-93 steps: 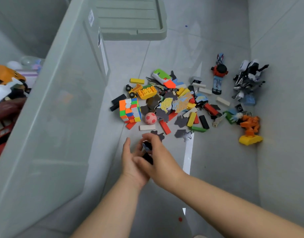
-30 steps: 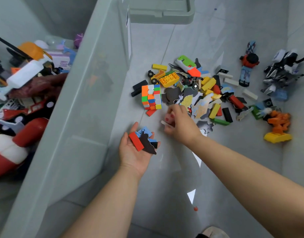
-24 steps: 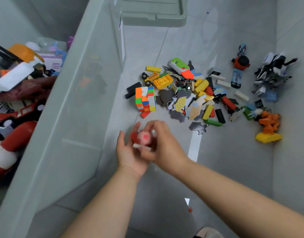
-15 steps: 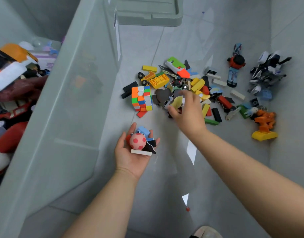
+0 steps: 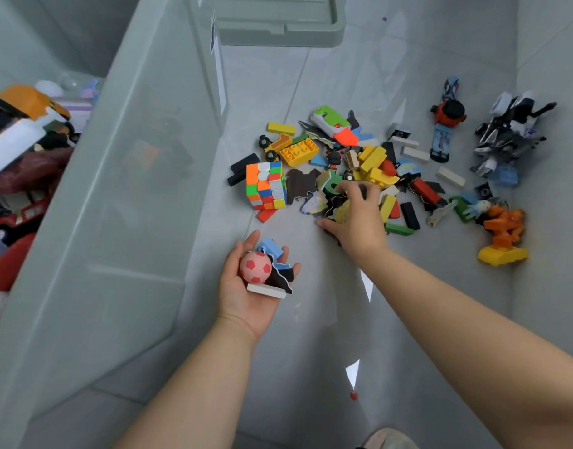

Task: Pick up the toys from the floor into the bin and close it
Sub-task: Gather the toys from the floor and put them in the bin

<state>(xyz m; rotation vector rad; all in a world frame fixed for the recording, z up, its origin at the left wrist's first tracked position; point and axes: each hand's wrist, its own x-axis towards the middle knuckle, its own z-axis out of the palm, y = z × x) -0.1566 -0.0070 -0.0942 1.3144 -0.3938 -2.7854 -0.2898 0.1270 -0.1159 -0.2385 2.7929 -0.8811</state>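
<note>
Toys (image 5: 372, 157) lie in one loose heap on the grey floor (image 5: 311, 335), just right of one translucent grey bin (image 5: 132, 189) that stands open with more toys (image 5: 19, 157) inside. Its one lid (image 5: 278, 27) lies flat on the floor beyond. At the heap's left edge stands one scrambled puzzle cube (image 5: 265, 186), with two black blocks (image 5: 243, 163) just beside it. One yellow studded brick (image 5: 299, 152) and one green, white and orange toy (image 5: 333, 124) lie behind the cube. At least three white blocks (image 5: 416, 153) sit on the heap's right side. Farther right are one black-and-white robot (image 5: 512, 134), one red-and-black figure (image 5: 445, 124) and one orange figure on a yellow base (image 5: 505, 234). The left hand (image 5: 246, 286) is palm up with relaxed fingers near the bin wall. It cradles one pink ball (image 5: 256, 267), one white block (image 5: 266, 290), one blue piece (image 5: 269, 247) and one black puzzle piece (image 5: 283, 277). The right hand (image 5: 353, 218) is palm down on the heap, its fingers curled around flat puzzle pieces (image 5: 317, 202). One small red bead (image 5: 353, 396) lies alone on the floor, well apart from the heap.
</note>
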